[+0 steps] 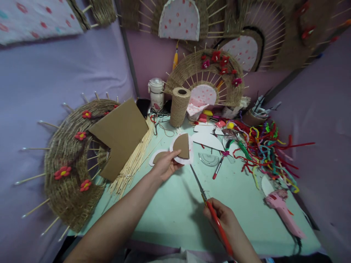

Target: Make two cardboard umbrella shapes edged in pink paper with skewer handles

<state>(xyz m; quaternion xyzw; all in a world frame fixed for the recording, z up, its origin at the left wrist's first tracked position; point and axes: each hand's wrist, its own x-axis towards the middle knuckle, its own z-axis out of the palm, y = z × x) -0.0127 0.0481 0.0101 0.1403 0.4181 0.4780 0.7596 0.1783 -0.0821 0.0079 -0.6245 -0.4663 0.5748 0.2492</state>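
Note:
Between the thumb and fingers of my left hand (pixel 166 165) is a brown cardboard half-circle (pixel 181 146) with a white fabric border showing around it. A second cardboard half-circle on white (pixel 160 157) lies on the table just left of that hand, partly covered by it. My right hand (pixel 221 215) is closed around the red handles of a pair of scissors (pixel 203 191). Their long metal blades look closed and point up toward the lower edge of the held piece. Whether the tips touch the fabric, I cannot tell.
A protractor (pixel 208 159) and a marker (pixel 218 168) lie beyond the scissors. At right are a pink glue gun (pixel 285 212) and tangled pipe cleaners (pixel 268 149). Cardboard (pixel 123 135), thin sticks (pixel 134 160) and a woven fan (pixel 71 175) occupy the left. A twine spool (pixel 180 107) stands behind.

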